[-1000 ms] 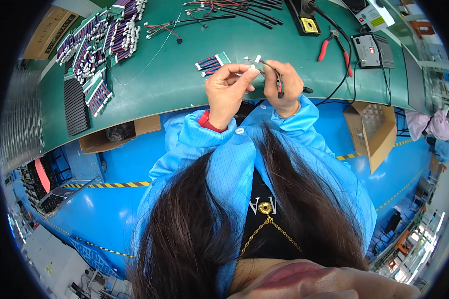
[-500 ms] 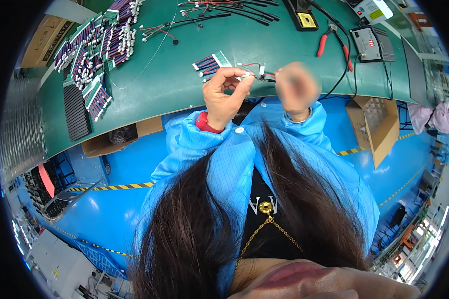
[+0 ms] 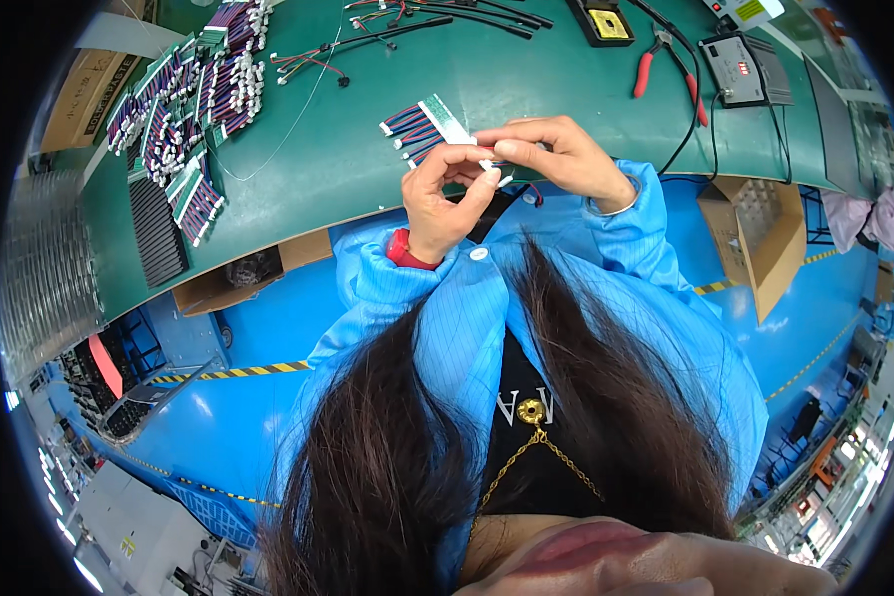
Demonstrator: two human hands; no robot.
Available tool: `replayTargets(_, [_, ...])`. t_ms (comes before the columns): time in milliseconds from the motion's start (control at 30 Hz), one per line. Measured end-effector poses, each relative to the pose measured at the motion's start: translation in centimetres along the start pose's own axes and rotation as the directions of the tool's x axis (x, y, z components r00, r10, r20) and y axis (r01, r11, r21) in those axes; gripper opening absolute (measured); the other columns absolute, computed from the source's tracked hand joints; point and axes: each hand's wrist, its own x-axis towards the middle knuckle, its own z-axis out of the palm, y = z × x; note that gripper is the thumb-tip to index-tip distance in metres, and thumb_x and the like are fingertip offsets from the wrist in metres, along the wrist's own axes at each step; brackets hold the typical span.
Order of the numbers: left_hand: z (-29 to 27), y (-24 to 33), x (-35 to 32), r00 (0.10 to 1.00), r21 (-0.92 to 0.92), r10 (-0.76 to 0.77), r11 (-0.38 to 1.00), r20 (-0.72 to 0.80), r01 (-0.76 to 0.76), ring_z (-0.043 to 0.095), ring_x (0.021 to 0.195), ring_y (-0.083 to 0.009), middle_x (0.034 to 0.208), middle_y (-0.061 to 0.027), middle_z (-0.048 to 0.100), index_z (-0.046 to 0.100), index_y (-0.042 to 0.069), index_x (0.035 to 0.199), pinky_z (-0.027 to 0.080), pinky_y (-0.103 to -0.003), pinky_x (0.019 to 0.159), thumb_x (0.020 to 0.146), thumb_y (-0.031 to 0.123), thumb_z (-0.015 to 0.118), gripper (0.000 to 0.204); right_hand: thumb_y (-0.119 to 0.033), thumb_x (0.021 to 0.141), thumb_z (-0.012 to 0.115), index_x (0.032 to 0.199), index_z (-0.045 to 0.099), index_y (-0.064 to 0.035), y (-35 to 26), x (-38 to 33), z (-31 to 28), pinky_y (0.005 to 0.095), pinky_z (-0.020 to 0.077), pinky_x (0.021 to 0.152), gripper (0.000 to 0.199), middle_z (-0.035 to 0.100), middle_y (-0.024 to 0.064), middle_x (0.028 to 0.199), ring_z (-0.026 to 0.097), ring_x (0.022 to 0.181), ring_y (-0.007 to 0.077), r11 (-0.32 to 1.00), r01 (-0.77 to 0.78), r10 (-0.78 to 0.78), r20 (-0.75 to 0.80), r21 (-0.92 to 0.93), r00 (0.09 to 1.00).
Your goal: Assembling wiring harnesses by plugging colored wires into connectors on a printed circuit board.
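Above the near edge of the bench, my left hand (image 3: 439, 207) pinches a thin wire harness by a small white connector (image 3: 488, 165) between thumb and forefinger. My right hand (image 3: 564, 159) reaches across from the right, its thumb and forefinger closed on the harness's red wire close to the left fingertips. A second white connector (image 3: 507, 181) and dark wire ends hang below the fingers, partly hidden by them. Just beyond the hands lies a green-and-white circuit board strip (image 3: 448, 117) with bundles of red, blue and black wires coming off its left side.
Piled boards with wired connectors (image 3: 230, 91) cover the bench's left, beside a dark ridged strip (image 3: 157, 230). Black-sleeved cables (image 3: 487, 22) lie at the back. Rightward are red-handled pliers (image 3: 644, 75), a soldering-stand tray (image 3: 606, 24) and a control box (image 3: 740, 72) with a cord.
My right hand has moved left, from beside the harness to over it, and its fingers now meet my left fingertips. My left hand has stayed nearly in place.
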Motion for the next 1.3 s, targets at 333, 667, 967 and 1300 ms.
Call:
replayTargets(333, [-0.8,-0.5,-0.2,0.994,-0.122,-0.106,0.987,0.036,0.11,0.057,0.065,-0.0089,0.086,-0.0065,0.066,0.066,-0.001,0.098,0.048,-0.018,0.059,0.074,-0.006,0.068,0.025,-0.006,0.084,0.068,0.095,0.073,-0.0016,0.0,-0.4,0.8,0.025,0.0397,0.054,0.013,0.062,0.004,0.077,0.05,0.06,0.0125,0.95,0.077,-0.106,-0.079,-0.303,0.991])
replayTargets(667, [-1.7,0.0,-1.5,0.996,0.084,-0.09,0.992,-0.013,0.09,0.055,0.066,-0.0069,0.087,-0.0074,0.066,0.068,-0.002,0.1,0.044,-0.016,0.056,0.077,-0.001,0.073,0.023,-0.005,0.083,0.069,0.092,0.072,-0.0007,-0.5,-1.4,0.9,0.0243,0.0373,0.052,0.011,0.058,0.0033,0.071,0.047,0.057,0.013,0.928,0.026,0.043,0.177,-0.372,0.983])
replayTargets(967, [-2.0,-0.2,-2.3,0.893,-0.226,-0.449,0.874,-0.04,0.43,0.054,0.061,-0.006,0.081,-0.004,0.066,0.071,0.001,0.098,0.041,-0.016,0.053,0.08,0.001,0.073,0.018,-0.003,0.08,0.071,0.089,0.072,-0.0025,0.8,-1.8,2.7,0.0243,0.0365,0.05,0.01,0.058,0.0026,0.07,0.046,0.055,0.0122,0.877,0.194,-0.217,-0.002,-0.44,0.976])
replayTargets(1300, [-4.8,-0.7,3.2,0.991,0.708,0.054,0.705,-0.124,0.051,0.058,0.075,-0.0185,0.086,-0.0047,0.066,0.07,0.003,0.1,0.046,-0.029,0.071,0.075,0.016,0.079,0.03,-0.003,0.087,0.065,0.09,0.068,-0.0001,0.5,-2.2,1.6,0.018,0.0307,0.052,0.005,0.052,-0.0018,0.07,0.04,0.057,0.0059,0.976,-0.085,0.034,-0.242,-0.202,0.97])
